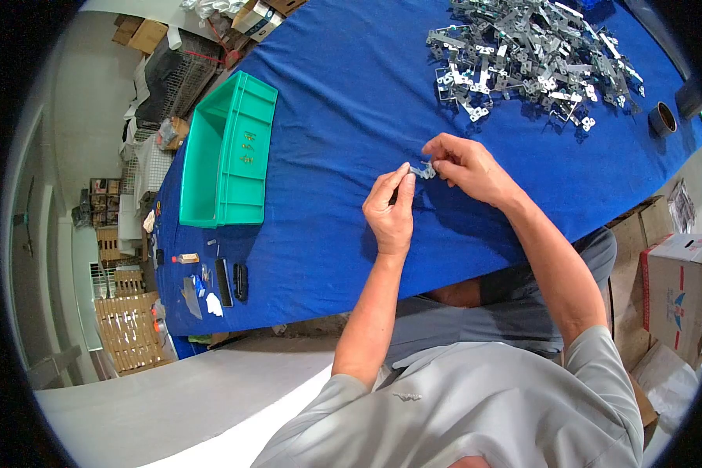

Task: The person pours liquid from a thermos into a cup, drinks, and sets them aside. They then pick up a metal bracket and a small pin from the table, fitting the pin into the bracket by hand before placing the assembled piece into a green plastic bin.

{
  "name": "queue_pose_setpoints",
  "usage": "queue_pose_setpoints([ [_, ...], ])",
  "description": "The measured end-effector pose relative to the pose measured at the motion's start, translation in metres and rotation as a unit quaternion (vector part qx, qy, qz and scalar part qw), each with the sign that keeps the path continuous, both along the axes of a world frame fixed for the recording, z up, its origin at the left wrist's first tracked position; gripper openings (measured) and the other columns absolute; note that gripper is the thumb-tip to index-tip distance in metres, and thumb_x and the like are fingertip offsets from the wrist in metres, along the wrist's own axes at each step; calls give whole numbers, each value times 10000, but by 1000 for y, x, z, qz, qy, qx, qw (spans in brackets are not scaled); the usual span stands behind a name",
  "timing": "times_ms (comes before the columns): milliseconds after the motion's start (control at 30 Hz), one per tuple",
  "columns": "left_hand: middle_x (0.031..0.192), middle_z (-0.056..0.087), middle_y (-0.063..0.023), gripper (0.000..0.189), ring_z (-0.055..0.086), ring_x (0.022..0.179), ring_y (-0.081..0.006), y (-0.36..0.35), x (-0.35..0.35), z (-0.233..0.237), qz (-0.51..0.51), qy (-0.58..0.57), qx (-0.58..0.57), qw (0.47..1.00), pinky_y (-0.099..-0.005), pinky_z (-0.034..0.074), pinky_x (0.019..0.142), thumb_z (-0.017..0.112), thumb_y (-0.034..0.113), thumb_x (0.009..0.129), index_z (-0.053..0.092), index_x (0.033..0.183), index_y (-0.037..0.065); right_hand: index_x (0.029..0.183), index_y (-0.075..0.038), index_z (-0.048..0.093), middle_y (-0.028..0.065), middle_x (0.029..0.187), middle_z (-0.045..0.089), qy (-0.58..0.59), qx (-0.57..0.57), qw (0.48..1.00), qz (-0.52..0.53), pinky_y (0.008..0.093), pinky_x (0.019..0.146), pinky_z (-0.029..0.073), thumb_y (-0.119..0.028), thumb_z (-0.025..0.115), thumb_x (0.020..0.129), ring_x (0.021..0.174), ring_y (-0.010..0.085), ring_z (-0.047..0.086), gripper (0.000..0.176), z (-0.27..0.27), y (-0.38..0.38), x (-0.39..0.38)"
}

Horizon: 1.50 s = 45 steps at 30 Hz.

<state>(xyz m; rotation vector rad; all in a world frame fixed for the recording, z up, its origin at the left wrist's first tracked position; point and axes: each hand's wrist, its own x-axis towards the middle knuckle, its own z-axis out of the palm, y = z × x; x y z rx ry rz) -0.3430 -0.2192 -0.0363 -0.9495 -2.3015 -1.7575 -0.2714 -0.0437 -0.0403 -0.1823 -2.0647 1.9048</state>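
Over the blue cloth (327,101), a small silvery metal part (425,171) is held between both hands. My left hand (391,209) pinches its left end between thumb and fingers. At its right end, my right hand (469,169) has its thumb and fingers closed on the part, with the index finger bent above it. The fingers cover both ends of the part. A large heap of similar metal parts (530,62) lies at the upper right of the cloth.
A green plastic bin (246,156) stands on the left, with small brass-coloured pieces at its side. Near the left edge are a small bottle (186,258), a black bar (224,282) and a black tool (241,281). A dark cup (662,119) stands far right.
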Motion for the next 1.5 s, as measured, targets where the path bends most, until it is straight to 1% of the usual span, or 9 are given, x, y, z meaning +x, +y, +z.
queue_pose_setpoints([
  [67,952,744,-106,179,686,829,-153,1,0,-2,-2,19,-8,1000,-286,542,758,732,18,906,769,1081,4,1094,25,696,96,896,707,-32,-102,994,34,300,676,544,-114,623,931,741,132,647,226,4,4,0],
  [367,965,754,-138,184,722,858,-220,3,3,1,-51,69,-25,996,-314,559,772,748,10,883,768,1066,2,1036,7,718,33,915,676,-115,-36,990,69,252,719,491,-146,663,960,825,82,591,180,14,9,3],
  [467,965,755,-140,180,726,856,-221,3,4,4,-36,44,-36,998,-317,561,766,744,10,886,767,1064,0,1040,9,724,88,914,702,32,34,999,-24,310,719,516,-173,677,950,823,147,651,208,7,5,0],
  [700,949,756,-136,167,722,824,-198,5,4,4,-36,67,-36,996,-311,559,748,728,9,897,765,1059,-8,1055,12,701,76,934,704,48,140,989,-17,305,790,518,-154,641,993,880,146,653,187,11,0,2],
  [767,934,757,-113,156,708,772,-166,7,3,-1,-54,141,-31,988,-295,553,703,717,31,918,765,1062,-4,1053,14,700,70,919,701,62,44,996,-43,312,780,514,-163,633,1002,858,139,639,196,10,-2,0],
  [867,912,747,-73,171,656,685,-102,1,2,-4,22,-164,16,986,-253,520,611,690,79,961,755,1099,1,1036,7,712,32,807,662,51,-26,996,-67,298,649,480,-198,639,1004,721,99,578,219,4,2,-4],
  [933,888,736,-77,203,616,638,-63,0,-4,-5,16,-233,118,965,-210,494,559,639,99,1004,719,1151,-15,1027,1,720,15,761,642,-46,-23,998,-27,283,587,454,-211,648,999,663,80,550,225,10,6,2],
  [1300,887,740,-95,209,613,604,-75,0,-3,-2,8,-265,133,955,-215,503,534,626,107,1014,720,1152,-19,1081,12,708,3,824,658,-41,38,996,69,242,595,442,-151,635,1002,685,65,546,195,7,3,1],
  [1500,902,741,-81,195,627,676,-81,-2,-3,-3,-3,-249,116,961,-222,510,595,653,73,992,736,1146,-14,1013,9,718,131,747,671,-24,78,996,24,350,634,498,-155,655,941,675,176,642,190,6,1,0],
])
